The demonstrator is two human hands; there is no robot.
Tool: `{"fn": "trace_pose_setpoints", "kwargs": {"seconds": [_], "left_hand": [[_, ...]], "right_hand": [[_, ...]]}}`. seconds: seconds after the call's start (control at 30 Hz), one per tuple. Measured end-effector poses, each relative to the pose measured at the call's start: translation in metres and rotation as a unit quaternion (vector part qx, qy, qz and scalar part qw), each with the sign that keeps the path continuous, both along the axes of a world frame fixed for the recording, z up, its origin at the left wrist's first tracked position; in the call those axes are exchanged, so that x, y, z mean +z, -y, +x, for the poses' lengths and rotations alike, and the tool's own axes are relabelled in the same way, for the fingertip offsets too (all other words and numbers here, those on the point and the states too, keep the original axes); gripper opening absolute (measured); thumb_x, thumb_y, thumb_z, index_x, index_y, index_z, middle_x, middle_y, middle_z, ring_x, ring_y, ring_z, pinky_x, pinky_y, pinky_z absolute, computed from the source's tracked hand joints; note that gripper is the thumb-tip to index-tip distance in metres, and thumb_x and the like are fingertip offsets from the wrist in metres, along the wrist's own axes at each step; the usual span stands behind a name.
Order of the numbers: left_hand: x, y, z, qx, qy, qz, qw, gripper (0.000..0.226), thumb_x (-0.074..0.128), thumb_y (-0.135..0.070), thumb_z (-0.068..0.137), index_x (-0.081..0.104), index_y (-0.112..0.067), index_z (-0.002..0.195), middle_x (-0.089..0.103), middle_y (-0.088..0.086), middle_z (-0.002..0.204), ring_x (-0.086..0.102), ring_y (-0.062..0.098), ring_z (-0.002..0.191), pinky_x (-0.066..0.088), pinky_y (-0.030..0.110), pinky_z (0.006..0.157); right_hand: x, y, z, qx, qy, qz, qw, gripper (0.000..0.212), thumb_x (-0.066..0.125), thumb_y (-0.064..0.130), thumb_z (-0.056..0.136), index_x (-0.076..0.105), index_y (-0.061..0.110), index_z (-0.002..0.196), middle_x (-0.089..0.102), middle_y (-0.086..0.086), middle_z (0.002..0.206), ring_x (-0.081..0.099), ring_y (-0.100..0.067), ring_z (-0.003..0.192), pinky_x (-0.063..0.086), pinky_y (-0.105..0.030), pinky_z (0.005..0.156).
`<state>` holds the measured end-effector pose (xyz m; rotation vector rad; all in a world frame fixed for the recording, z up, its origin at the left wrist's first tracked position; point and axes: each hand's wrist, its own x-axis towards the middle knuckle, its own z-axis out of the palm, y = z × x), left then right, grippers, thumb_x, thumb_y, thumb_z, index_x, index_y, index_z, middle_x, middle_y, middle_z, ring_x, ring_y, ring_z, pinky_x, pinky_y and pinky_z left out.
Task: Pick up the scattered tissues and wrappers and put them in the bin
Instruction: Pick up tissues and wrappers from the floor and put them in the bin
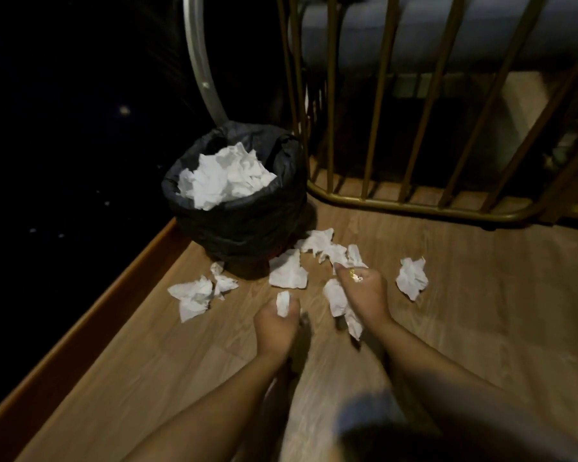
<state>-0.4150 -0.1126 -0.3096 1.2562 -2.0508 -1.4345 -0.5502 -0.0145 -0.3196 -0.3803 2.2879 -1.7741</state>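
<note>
1. White crumpled tissues (226,176) fill the bin (244,221), which is lined with a black bag and stands on the wooden floor (447,295) beside a brass railing (414,201).
2. More loose tissues (287,270) lie scattered on the floor just in front of the bin.
3. The left hand (276,323) is curled around a small tissue wad (282,303).
4. The right hand (364,295) grips a longer tissue (339,300) that trails below its fist.
5. One separate tissue (412,278) lies to the right of that hand.

Tissues (287,270) before bin (241,225) — railing (414,205) right
</note>
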Motion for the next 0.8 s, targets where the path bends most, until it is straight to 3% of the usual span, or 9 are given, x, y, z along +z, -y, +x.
{"fn": "trace_pose_setpoints", "kwargs": {"seconds": [0.1, 0.2, 0.27, 0.33, 0.47, 0.53, 0.6, 0.73, 0.8], "left_hand": [[0.043, 0.022, -0.027, -0.074, -0.04, -0.113, 0.99, 0.017, 0.064, -0.02, 0.091, 0.064, -0.014, 0.108, 0.067, -0.005, 0.093, 0.064, 0.01, 0.085, 0.048, 0.016, 0.073], [0.094, 0.042, -0.052, -0.105, -0.086, -0.215, 0.967, 0.025, 0.06, -0.008, 0.092, 0.069, -0.013, 0.115, 0.068, -0.007, 0.107, 0.061, 0.004, 0.096, 0.046, 0.009, 0.084], [0.121, 0.049, -0.063, -0.091, -0.114, -0.244, 0.959, 0.019, 0.059, -0.015, 0.095, 0.073, -0.012, 0.107, 0.073, -0.001, 0.103, 0.065, 0.008, 0.093, 0.051, 0.021, 0.085], [0.14, 0.058, -0.07, -0.065, -0.119, -0.291, 0.947, 0.027, 0.059, -0.03, 0.096, 0.074, -0.009, 0.086, 0.073, 0.005, 0.085, 0.066, 0.016, 0.081, 0.052, 0.034, 0.075], [0.184, 0.079, -0.07, -0.056, -0.115, -0.341, 0.931, 0.044, 0.06, -0.04, 0.094, 0.052, -0.018, 0.057, 0.054, 0.0, 0.061, 0.052, 0.016, 0.066, 0.039, 0.034, 0.064], [0.207, 0.09, -0.07, -0.057, -0.135, -0.354, 0.924, 0.047, 0.062, -0.041, 0.093, 0.047, -0.018, 0.055, 0.047, -0.005, 0.058, 0.051, 0.014, 0.067, 0.039, 0.033, 0.064], [0.22, 0.103, -0.074, -0.036, -0.159, -0.333, 0.929, 0.041, 0.065, -0.041, 0.091, 0.054, -0.015, 0.061, 0.05, -0.007, 0.065, 0.055, 0.016, 0.076, 0.043, 0.033, 0.07], [0.221, 0.153, -0.087, -0.005, -0.186, -0.252, 0.95, 0.032, 0.066, -0.055, 0.083, 0.063, -0.027, 0.067, 0.064, 0.008, 0.081, 0.064, 0.022, 0.084, 0.054, 0.044, 0.078], [0.219, 0.177, -0.093, 0.007, -0.191, -0.226, 0.955, 0.029, 0.066, -0.054, 0.081, 0.061, -0.03, 0.066, 0.065, 0.007, 0.078, 0.064, 0.021, 0.08, 0.054, 0.044, 0.075]], "right_hand": [[0.033, 0.02, 0.002, -0.008, 0.005, -0.048, 0.999, 0.033, 0.065, 0.018, 0.089, 0.051, 0.005, 0.062, 0.048, -0.007, 0.058, 0.045, -0.016, 0.058, 0.039, -0.031, 0.058], [0.075, 0.037, -0.003, -0.03, 0.045, -0.093, 0.994, 0.009, 0.063, 0.021, 0.091, 0.058, 0.015, 0.094, 0.057, 0.007, 0.082, 0.055, -0.011, 0.08, 0.045, -0.023, 0.066], [0.102, 0.046, -0.012, -0.029, 0.041, -0.131, 0.99, 0.016, 0.062, 0.022, 0.093, 0.061, 0.018, 0.109, 0.058, 0.013, 0.095, 0.056, -0.003, 0.09, 0.043, -0.015, 0.072], [0.123, 0.056, -0.02, -0.001, 0.004, -0.138, 0.99, 0.013, 0.061, 0.028, 0.094, 0.068, 0.019, 0.099, 0.063, 0.012, 0.091, 0.059, -0.002, 0.089, 0.044, -0.015, 0.074], [0.157, 0.079, -0.033, 0.053, -0.041, -0.131, 0.989, 0.04, 0.057, 0.041, 0.095, 0.06, 0.009, 0.071, 0.051, 0.002, 0.062, 0.047, -0.008, 0.06, 0.037, -0.02, 0.055], [0.176, 0.093, -0.037, 0.067, -0.039, -0.147, 0.986, 0.045, 0.053, 0.042, 0.096, 0.048, 0.013, 0.062, 0.039, 0.004, 0.056, 0.038, -0.007, 0.053, 0.031, -0.026, 0.053], [0.191, 0.108, -0.042, 0.062, -0.016, -0.159, 0.985, 0.045, 0.051, 0.042, 0.097, 0.042, 0.019, 0.06, 0.035, 0.007, 0.055, 0.035, -0.006, 0.051, 0.028, -0.026, 0.052], [0.211, 0.138, -0.048, 0.022, 0.0, -0.184, 0.983, 0.044, 0.046, 0.033, 0.099, 0.055, 0.011, 0.064, 0.047, 0.001, 0.058, 0.044, -0.011, 0.057, 0.033, -0.03, 0.058], [0.218, 0.156, -0.05, 0.003, -0.006, -0.171, 0.985, 0.04, 0.042, 0.026, 0.099, 0.06, 0.007, 0.069, 0.052, -0.001, 0.063, 0.047, -0.013, 0.063, 0.035, -0.032, 0.062]]}}
